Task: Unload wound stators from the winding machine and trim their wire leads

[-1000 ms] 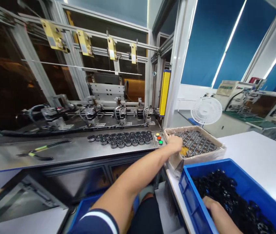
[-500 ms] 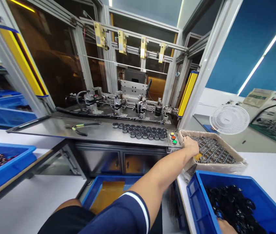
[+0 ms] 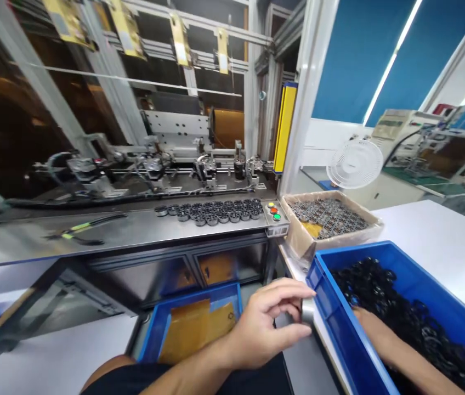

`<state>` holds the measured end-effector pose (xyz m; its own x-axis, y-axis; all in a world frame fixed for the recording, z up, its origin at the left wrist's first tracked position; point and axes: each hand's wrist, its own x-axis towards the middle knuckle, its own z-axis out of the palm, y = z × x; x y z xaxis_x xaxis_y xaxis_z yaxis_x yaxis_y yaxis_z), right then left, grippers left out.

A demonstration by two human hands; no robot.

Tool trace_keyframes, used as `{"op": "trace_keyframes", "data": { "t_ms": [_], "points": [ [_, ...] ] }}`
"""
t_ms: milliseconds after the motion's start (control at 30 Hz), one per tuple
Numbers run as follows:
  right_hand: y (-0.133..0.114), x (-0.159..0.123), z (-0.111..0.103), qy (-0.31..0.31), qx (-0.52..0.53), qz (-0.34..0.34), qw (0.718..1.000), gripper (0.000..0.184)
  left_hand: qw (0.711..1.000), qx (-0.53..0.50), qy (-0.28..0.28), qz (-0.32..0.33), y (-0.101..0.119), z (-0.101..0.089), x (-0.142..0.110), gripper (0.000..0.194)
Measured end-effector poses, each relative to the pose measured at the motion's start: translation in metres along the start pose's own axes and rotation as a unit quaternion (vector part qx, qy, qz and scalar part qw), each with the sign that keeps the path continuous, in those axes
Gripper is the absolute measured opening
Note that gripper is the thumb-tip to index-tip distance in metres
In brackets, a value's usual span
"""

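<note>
One metal ring (image 3: 308, 310) sits in the left hand (image 3: 271, 321); the right hand (image 3: 359, 318) (fingers hidden) I can't judge.

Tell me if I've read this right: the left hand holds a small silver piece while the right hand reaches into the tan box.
Not quite: the right hand is in the blue bin, not the tan box. The left hand does hold a small silver piece, as the head view shows.

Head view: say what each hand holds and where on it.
Left hand: a small silvery part, held by opposite sides between thumb and fingers. Right hand: cannot be told, fingers hidden.
</note>
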<state>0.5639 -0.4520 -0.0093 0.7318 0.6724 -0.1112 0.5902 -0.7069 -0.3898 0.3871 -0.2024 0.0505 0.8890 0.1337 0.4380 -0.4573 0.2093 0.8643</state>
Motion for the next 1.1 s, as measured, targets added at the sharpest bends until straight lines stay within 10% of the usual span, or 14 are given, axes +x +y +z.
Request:
{"op": "trace_keyframes", "data": {
  "t_ms": [200, 333, 500, 1100],
  "points": [
    [-0.026, -0.006, -0.035, 0.123, -0.065, -0.031, 0.990, 0.026, 0.998, -0.046, 0.030, -0.033, 0.000, 0.000, -0.009, 0.046],
    [-0.082, -0.040, -0.051, 0.293, 0.001, -0.235, 0.927, 0.035, 0.985, -0.129, 0.026, -0.109, -0.013, 0.009, -0.006, 0.061],
    [-0.122, -0.066, -0.046, 0.291, 0.049, -0.341, 0.892, 0.035, 0.972, -0.167, -0.008, -0.167, -0.023, 0.030, 0.001, 0.057],
    [-0.109, -0.065, -0.044, 0.273, 0.060, -0.386, 0.879, 0.039, 0.957, -0.198, -0.012, -0.212, -0.025, 0.039, -0.002, 0.065]
  ]
}}
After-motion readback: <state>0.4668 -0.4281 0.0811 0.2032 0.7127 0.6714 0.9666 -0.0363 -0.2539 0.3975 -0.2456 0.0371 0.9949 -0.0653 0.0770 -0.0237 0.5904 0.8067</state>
